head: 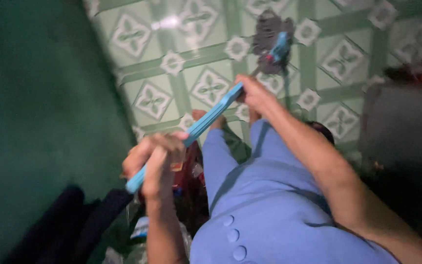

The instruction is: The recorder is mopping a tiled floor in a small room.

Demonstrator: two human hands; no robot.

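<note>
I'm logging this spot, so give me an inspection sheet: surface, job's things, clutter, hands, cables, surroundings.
Surface: green patterned tile floor, glare spot near the top.
Job's things: blue mop handle running down to a grey mop head on the floor.
Clutter: bags and dark items low by the wall, blurred.
Hands: left hand grips the handle's upper end; right hand grips further down.
Cables: nothing seen.
Surroundings: green wall left; dark furniture right.

Both hands [155, 159] [252, 93] — seemingly clenched
</note>
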